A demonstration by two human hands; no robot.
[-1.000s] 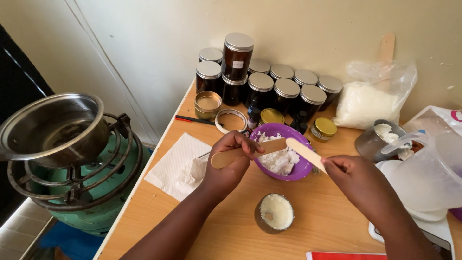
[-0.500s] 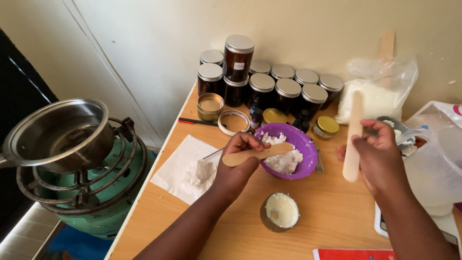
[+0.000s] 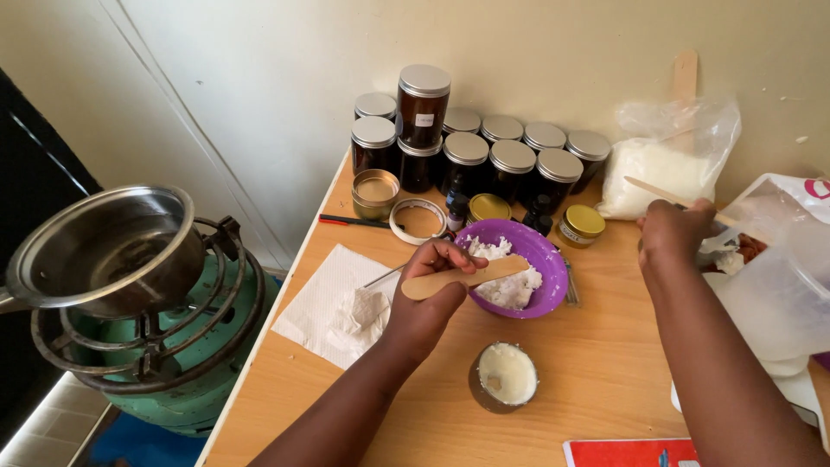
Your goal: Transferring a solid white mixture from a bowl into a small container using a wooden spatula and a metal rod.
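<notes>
Wooden flat stick (image 3: 464, 278) in left hand (image 3: 424, 298) grip; right hand (image 3: 676, 232) grips thin stick (image 3: 661, 193).

A pale tan wooden spatula (image 3: 465, 278) lay across the left hand (image 3: 425, 294), just beside a purple bowl (image 3: 546, 268) heaped with white flakes (image 3: 510, 281). Below that hand stood a silver tin (image 3: 501, 378) filled with creamy white. Left of it lay a white paper napkin (image 3: 333, 303) on the light orange-brown table (image 3: 596, 363). Above, dark brown jars (image 3: 471, 160) wore silver lids. Near the right hand (image 3: 676, 232), which held a pale wooden stick (image 3: 657, 192), sat a clear bag (image 3: 670, 160) of white flakes.
</notes>
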